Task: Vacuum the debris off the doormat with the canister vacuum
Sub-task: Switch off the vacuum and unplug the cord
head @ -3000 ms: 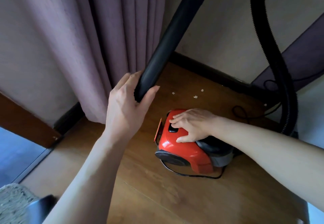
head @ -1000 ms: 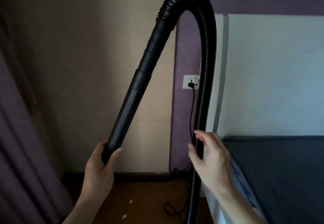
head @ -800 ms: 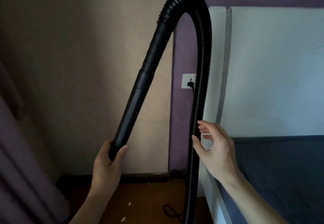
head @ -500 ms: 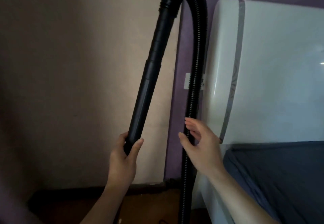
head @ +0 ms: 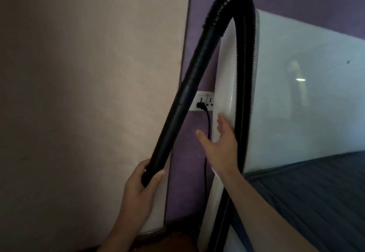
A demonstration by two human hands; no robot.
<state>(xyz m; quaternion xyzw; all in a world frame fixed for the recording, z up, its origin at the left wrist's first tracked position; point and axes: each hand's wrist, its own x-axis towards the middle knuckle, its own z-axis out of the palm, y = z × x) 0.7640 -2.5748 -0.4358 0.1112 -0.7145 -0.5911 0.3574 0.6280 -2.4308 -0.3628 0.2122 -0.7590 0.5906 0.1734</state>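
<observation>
My left hand [head: 141, 182], low and centre in the frame, is curled round the bottom end of the vacuum's rigid black wand [head: 177, 109], thumb on the near side and fingers wrapped behind. My right hand [head: 221, 149], a little higher and to the right, is open with its fingers straight and spread, palm turned toward the ribbed hose [head: 243, 86]; it sits just beside the hose, and I cannot tell whether it touches. The wand's long axis runs on a slant from my grip up and to the right, its upper end pointing to the top of the frame. There it joins the hose, which arcs over and drops almost straight down past my right wrist to the bottom edge. Between the wand and the hose a wall socket [head: 209, 101] holds a black plug [head: 200, 105], its cord [head: 207, 131] hanging down behind my right hand. A white headboard [head: 306, 94] stands behind the hose, with the dark bed [head: 316, 196] at lower right. A beige wall [head: 88, 74] fills the left, a purple wall [head: 197, 34] the strip beside it.
</observation>
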